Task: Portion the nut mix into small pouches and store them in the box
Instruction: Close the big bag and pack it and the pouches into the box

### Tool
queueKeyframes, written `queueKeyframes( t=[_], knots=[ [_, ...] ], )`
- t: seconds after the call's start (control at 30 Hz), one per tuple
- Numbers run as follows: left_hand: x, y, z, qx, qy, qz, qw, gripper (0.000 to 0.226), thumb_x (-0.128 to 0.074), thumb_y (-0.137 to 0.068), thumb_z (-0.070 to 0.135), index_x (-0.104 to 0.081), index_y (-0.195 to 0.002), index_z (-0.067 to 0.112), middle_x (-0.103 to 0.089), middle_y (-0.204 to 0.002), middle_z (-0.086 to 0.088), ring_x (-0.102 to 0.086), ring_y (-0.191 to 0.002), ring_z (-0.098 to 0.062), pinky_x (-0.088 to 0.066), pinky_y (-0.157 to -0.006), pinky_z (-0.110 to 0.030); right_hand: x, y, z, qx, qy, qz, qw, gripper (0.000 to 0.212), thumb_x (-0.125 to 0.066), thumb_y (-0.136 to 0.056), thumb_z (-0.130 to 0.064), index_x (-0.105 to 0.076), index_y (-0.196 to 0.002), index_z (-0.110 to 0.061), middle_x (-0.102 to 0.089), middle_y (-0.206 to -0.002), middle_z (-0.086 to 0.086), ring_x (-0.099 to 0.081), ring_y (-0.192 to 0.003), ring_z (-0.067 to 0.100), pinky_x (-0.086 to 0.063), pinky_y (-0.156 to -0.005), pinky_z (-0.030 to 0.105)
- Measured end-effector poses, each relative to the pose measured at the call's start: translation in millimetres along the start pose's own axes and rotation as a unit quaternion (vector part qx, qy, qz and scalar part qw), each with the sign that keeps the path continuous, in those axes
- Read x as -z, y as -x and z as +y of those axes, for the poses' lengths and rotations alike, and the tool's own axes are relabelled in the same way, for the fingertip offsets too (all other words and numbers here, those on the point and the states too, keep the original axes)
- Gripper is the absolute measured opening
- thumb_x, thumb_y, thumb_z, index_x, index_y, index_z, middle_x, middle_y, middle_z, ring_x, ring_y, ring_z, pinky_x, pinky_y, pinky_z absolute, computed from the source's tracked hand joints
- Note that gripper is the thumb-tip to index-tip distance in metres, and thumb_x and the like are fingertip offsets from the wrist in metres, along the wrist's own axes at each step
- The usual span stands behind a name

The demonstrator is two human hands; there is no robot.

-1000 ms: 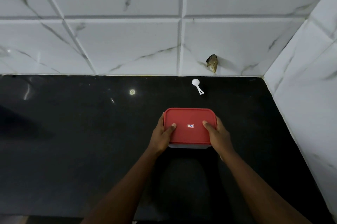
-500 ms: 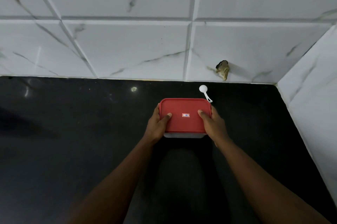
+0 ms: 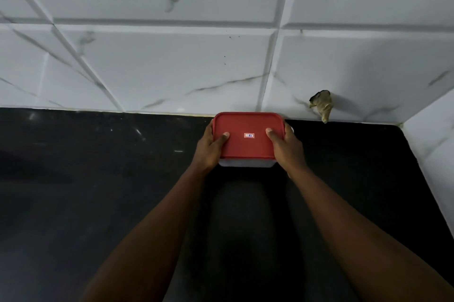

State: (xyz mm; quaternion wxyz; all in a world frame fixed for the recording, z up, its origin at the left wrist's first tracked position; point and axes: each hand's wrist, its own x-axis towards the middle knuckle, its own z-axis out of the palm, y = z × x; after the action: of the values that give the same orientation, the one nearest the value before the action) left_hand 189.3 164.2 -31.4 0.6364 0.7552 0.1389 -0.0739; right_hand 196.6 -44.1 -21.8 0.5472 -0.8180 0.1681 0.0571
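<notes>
I have the box (image 3: 247, 140) gripped from both sides, my left hand (image 3: 210, 148) on its left end and my right hand (image 3: 286, 148) on its right end. On each hand the thumb lies flat on top of the red lid (image 3: 245, 129) and the other fingers wrap down the side walls, so both sets of fingers are clenched on the box. A strip of the pale base shows below the lid, on the edge nearest my wrists.

The far edge of the box, beyond my fingertips, sits right up by the tiled wall (image 3: 157, 68) at the back of the dark tabletop (image 3: 98, 178). Whether the base rests on the tabletop or hangs just above it, I cannot tell.

As I read it, the task is close to finished: the lid is on, and no loose nuts or pouches show anywhere around my fingers. I cannot see inside the box, so the pouches being in there is only my guess. What seems left is setting the box down by the wall and letting go.
</notes>
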Motion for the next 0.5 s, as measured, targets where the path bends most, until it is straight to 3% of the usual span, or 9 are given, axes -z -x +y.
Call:
queueKeyframes(
  t=[0.1, 0.23, 0.5],
  knots=[
    [2.3, -17.6, 2.0, -0.003, -0.006, -0.002, 1.000, 0.056, -0.062, -0.103, 0.026, -0.043, -0.155, 0.019, -0.063, -0.138, -0.003, -0.064, -0.114, -0.015, -0.050, -0.084, -0.015, -4.8, -12.5, -5.0, 0.003, -0.002, 0.007, 1.000, 0.055, -0.059, -0.099, -0.045, -0.047, -0.149, -0.024, -0.064, -0.125, 0.000, -0.063, -0.113, 0.021, -0.052, -0.098, 0.038],
    [3.4, -28.6, 3.5, -0.006, -0.013, -0.003, 1.000, 0.056, -0.060, -0.104, 0.027, -0.042, -0.155, 0.017, -0.062, -0.137, -0.002, -0.063, -0.109, -0.011, -0.049, -0.072, -0.005, -8.1, -21.9, -8.1, 0.009, -0.015, 0.013, 1.000, 0.053, -0.060, -0.099, -0.040, -0.049, -0.148, -0.022, -0.065, -0.129, 0.002, -0.063, -0.116, 0.021, -0.050, -0.102, 0.038],
    [5.8, -24.3, 9.2, -0.006, -0.025, 0.000, 1.000, 0.067, -0.064, -0.101, 0.040, -0.036, -0.159, 0.023, -0.059, -0.146, -0.002, -0.062, -0.123, -0.017, -0.052, -0.101, -0.030, -3.9, -20.4, -15.3, 0.000, 0.004, 0.011, 1.000, 0.066, -0.062, -0.097, -0.046, -0.039, -0.155, -0.024, -0.061, -0.138, 0.006, -0.061, -0.120, 0.023, -0.049, -0.099, 0.032]
  ],
)
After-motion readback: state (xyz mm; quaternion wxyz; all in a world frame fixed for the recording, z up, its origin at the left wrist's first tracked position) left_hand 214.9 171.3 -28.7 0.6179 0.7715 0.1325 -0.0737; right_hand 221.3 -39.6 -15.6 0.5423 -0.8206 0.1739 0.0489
